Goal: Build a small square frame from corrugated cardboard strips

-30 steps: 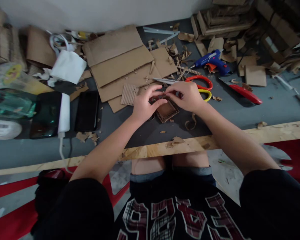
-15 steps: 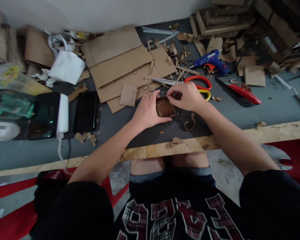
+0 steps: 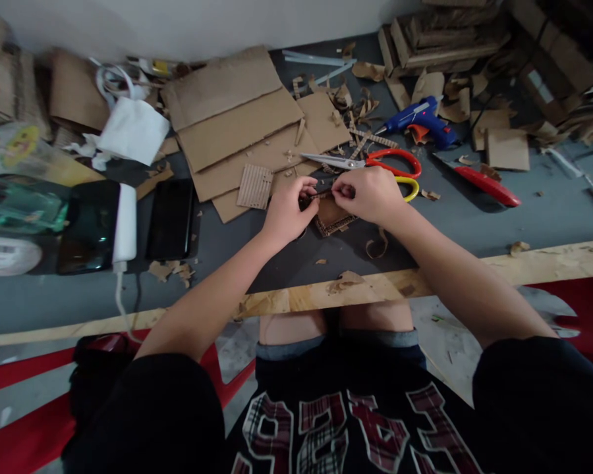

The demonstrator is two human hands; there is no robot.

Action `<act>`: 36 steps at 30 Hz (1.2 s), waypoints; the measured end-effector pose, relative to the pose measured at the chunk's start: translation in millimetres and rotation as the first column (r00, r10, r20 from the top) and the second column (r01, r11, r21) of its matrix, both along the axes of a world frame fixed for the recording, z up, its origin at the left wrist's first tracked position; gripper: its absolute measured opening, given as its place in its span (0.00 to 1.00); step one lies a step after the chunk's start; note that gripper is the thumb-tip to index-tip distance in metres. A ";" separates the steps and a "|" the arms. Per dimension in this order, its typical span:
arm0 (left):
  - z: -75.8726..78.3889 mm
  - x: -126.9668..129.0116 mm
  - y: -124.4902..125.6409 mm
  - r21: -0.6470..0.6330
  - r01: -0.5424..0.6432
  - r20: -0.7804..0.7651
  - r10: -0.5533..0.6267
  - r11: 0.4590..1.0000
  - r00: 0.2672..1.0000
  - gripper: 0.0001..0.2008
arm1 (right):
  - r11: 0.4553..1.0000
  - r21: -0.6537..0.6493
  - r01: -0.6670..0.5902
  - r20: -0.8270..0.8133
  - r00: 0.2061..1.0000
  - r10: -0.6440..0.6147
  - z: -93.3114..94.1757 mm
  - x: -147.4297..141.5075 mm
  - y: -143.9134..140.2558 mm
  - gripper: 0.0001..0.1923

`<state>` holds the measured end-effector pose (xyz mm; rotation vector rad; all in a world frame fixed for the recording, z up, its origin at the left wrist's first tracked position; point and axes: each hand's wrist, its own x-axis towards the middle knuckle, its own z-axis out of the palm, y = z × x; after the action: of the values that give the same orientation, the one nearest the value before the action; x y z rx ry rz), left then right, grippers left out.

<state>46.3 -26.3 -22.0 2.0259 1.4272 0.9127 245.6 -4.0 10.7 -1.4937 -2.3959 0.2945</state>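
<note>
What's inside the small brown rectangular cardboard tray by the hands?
The small brown rectangular cardboard tray shows a flat brown floor. The right hand covers its far right corner; anything beneath can't be seen.

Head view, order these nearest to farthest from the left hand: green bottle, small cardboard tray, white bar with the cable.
1. Small cardboard tray, right beside the left hand.
2. White bar, off to the left.
3. Green bottle, left beyond the bar.

The small tray [image 3: 333,226] is matt cardboard, its corrugated edges rough (the ridged scrap [image 3: 255,187] shows similar fluting), while the stacked sheets [image 3: 242,128] look smoother. The scissors [image 3: 356,163] pair metal blades with plastic handles. The phone [image 3: 170,219] is glossy, the tabletop [image 3: 277,271] matt, its front edge [image 3: 301,300] bare wood.
</note>
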 end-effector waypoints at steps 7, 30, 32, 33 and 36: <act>2.5 3.7 1.5 -0.048 -0.054 0.110 0.059 0.997 0.992 0.11 | 0.999 -0.034 -0.012 -0.050 0.999 0.011 5.2 -0.9 -5.9 0.21; 5.7 3.1 -3.1 0.080 -0.099 -0.022 0.101 0.992 0.995 0.04 | 0.998 -0.058 -0.021 -0.088 0.996 0.015 1.8 -5.9 -8.0 0.18; 5.1 3.3 -3.2 0.101 -0.101 -0.027 0.104 0.990 0.994 0.03 | 0.999 -0.034 0.022 -0.063 0.998 -0.024 -0.3 -6.9 -7.9 0.17; 4.7 3.3 -3.1 0.106 -0.102 -0.028 0.106 0.989 0.994 0.03 | 0.999 -0.020 0.042 -0.052 0.998 -0.043 -1.4 -7.4 -7.9 0.17; 4.0 3.2 -2.5 0.107 -0.102 -0.036 0.106 0.989 0.994 0.03 | 0.998 0.004 0.066 -0.040 0.997 -0.065 -3.8 -8.9 -8.0 0.16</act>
<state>49.5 -28.8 -17.9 2.0736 1.5494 1.0145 236.7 -12.1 6.9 -1.5455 -2.3097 0.3002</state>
